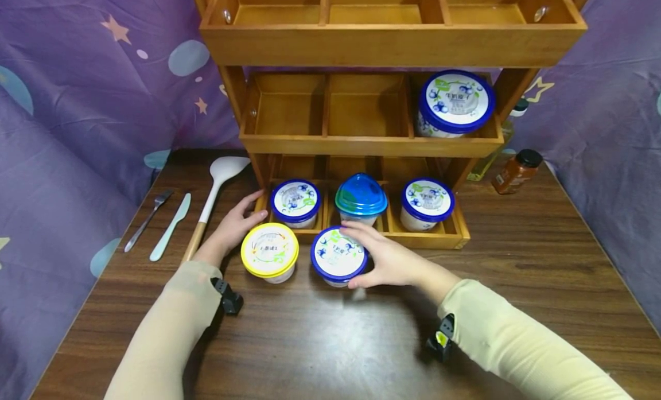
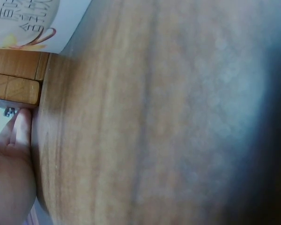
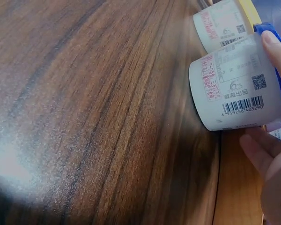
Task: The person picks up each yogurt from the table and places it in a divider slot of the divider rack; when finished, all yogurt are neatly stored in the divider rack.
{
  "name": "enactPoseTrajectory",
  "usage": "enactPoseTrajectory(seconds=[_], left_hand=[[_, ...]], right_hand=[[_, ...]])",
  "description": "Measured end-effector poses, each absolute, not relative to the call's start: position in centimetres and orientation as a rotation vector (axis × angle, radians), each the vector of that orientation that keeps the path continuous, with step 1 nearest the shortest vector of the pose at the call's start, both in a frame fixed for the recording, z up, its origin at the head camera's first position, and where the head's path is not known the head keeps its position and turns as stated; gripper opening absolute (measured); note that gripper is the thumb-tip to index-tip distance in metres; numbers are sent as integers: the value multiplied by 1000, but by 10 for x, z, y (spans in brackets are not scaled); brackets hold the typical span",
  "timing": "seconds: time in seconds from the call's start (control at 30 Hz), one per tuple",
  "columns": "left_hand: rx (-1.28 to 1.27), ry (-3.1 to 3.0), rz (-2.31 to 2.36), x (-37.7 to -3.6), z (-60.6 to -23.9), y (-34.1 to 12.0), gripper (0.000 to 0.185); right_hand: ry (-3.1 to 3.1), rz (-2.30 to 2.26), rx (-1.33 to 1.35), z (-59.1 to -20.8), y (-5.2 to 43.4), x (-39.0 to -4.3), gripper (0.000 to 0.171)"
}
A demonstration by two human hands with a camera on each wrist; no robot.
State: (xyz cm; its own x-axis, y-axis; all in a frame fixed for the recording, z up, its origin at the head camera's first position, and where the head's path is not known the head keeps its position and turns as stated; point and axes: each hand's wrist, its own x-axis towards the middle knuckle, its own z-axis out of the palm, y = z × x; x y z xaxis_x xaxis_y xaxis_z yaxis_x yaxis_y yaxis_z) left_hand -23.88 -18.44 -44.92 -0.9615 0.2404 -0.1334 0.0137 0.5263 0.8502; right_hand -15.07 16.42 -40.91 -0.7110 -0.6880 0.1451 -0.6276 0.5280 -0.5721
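Note:
My right hand [image 1: 387,259] grips a white tub with a blue lid [image 1: 338,253], thumb on the near side and fingers over the far edge. In the right wrist view the barcode side of this blue-lidded tub [image 3: 239,89] faces the camera. A yellow-lidded tub [image 1: 269,251] stands just left of it, before the wooden shelf. My left hand [image 1: 238,225] is at the shelf's lower left corner, its fingers extended along the side; the left wrist view shows the hand [image 2: 11,164] beside the wood [image 2: 18,89].
The wooden shelf's bottom tier [image 1: 310,237] holds two blue-lidded tubs [image 1: 296,200] [image 1: 427,200] around a blue triangular-lidded container [image 1: 361,194]. A larger tub [image 1: 457,101] sits above right. Left lie a fork [image 1: 148,221], knife [image 1: 171,228] and ladle [image 1: 209,202]; right stand a jar [image 1: 517,171] and bottle [image 1: 485,162].

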Motion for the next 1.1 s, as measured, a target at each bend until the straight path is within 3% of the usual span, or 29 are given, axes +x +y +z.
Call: enactPoseTrajectory(seconds=[0.57,1.1], left_hand=[[193,2528,1404,-238,-448,-183,68],[209,2521,1424,-238,-448,-184,66]], right_hand=[[2666,-985,-1180,-403,163,-150,92],[2701,-1048,-1297,-354,169,-158,95]])
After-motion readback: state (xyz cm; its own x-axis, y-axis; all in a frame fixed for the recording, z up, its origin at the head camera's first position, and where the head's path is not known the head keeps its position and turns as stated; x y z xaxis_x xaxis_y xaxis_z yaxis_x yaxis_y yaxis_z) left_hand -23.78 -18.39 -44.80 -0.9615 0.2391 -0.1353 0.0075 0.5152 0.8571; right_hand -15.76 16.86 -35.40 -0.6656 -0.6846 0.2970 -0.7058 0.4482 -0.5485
